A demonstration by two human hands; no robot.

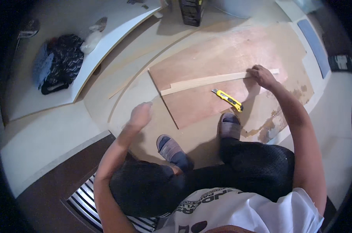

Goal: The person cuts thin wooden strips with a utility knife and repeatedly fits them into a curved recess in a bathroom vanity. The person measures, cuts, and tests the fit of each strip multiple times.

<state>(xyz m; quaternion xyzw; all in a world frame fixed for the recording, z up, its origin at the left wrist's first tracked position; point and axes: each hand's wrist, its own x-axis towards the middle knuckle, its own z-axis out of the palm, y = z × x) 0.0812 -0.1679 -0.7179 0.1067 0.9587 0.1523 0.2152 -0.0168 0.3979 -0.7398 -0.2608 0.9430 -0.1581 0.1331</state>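
Across a reddish plywood sheet [207, 103] on the floor lies a long pale wooden strip [207, 80]. Its left end is stepped; whether it is one piece or two side by side I cannot tell. My right hand [263, 77] grips the strip near its right end, fingers bent over it. A yellow utility knife [229, 100] rests on the plywood below the strip, its tip pointing up and left. My left hand [141, 115] hovers left of the plywood with curled, slightly blurred fingers; anything inside them is hidden.
My sandalled feet [172, 147] stand at the sheet's near edge. A white board [117, 40] at the left bears a black quilted item [65, 62]. A dark container [191, 13] stands at the far side, and a blue-grey strip [314, 46] lies far right. A slatted grate [82, 202] is lower left.
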